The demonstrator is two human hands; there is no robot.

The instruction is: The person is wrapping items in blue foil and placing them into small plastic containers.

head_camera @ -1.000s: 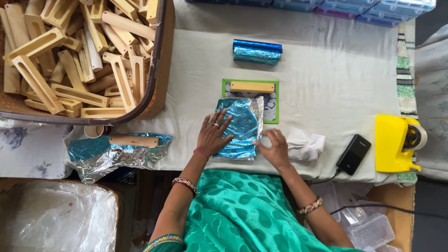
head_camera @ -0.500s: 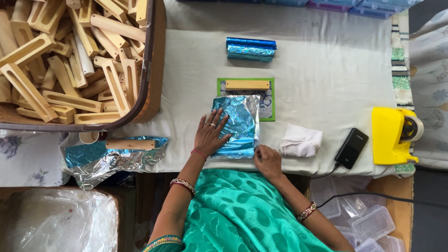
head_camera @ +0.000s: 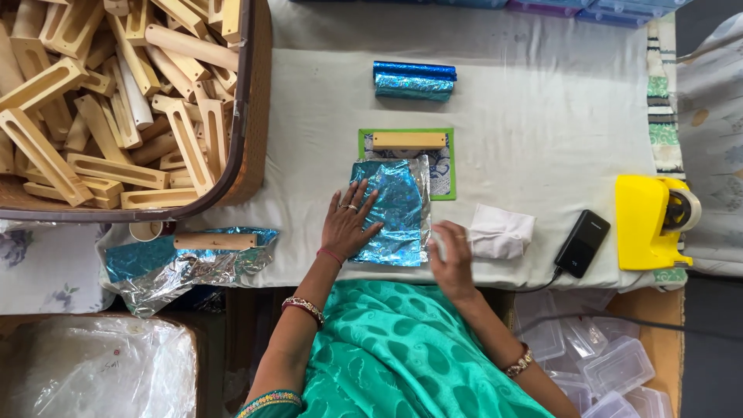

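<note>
White cloth covers my desk [head_camera: 542, 116], a basket of wooden blocks [head_camera: 116, 101] beside it.
My left hand [head_camera: 348, 228] lies spread flat on the blue foil [head_camera: 398, 209]; my right hand [head_camera: 453, 251] hovers open beside its edge.

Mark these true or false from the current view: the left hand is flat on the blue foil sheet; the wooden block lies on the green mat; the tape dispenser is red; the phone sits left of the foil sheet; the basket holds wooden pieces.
1. Left hand flat on the blue foil sheet: true.
2. Wooden block on the green mat: true.
3. Tape dispenser is red: false, it is yellow.
4. Phone left of the foil sheet: false, it lies to its right in the picture, beyond the white cloth.
5. Basket holds wooden pieces: true.
</note>
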